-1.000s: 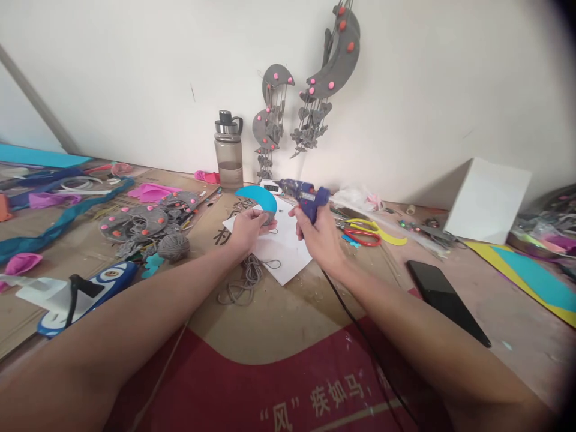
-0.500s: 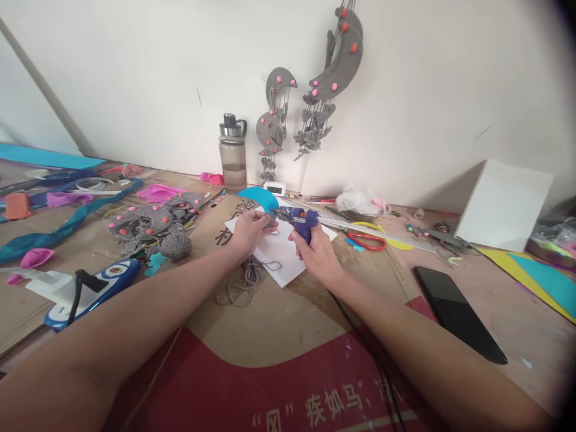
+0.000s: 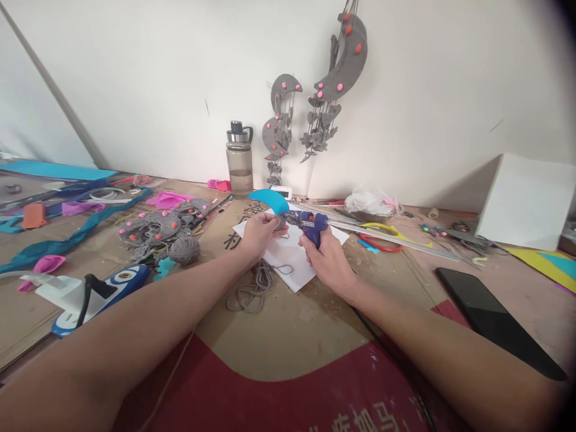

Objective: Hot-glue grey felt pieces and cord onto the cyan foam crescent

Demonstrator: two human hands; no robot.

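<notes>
My left hand (image 3: 261, 236) pinches a blue crescent-shaped piece (image 3: 269, 199), with grey yarn at the fingertips. Gripped in my right hand (image 3: 330, 258) is a dark blue glue gun (image 3: 312, 225), its nozzle pointing left, close to the pinched edge of the crescent. Whether the nozzle touches it I cannot tell. Below both hands lies white paper (image 3: 294, 273). Loose grey yarn (image 3: 258, 285) trails in loops beside the paper's lower left edge. The gun's black cord (image 3: 382, 342) runs down under my right forearm.
Left of my hands lie a grey yarn ball (image 3: 184, 249) and grey crescents with pink dots (image 3: 153, 225). A water bottle (image 3: 240, 168) stands by the wall, near hanging grey crescent ornaments (image 3: 353, 63). To the right are red-and-yellow scissors (image 3: 387, 246) and a black phone (image 3: 490, 318).
The view has shifted, so the whole scene sits slightly farther right. Both hands keep the same holds, with the glue gun still close to the crescent.
</notes>
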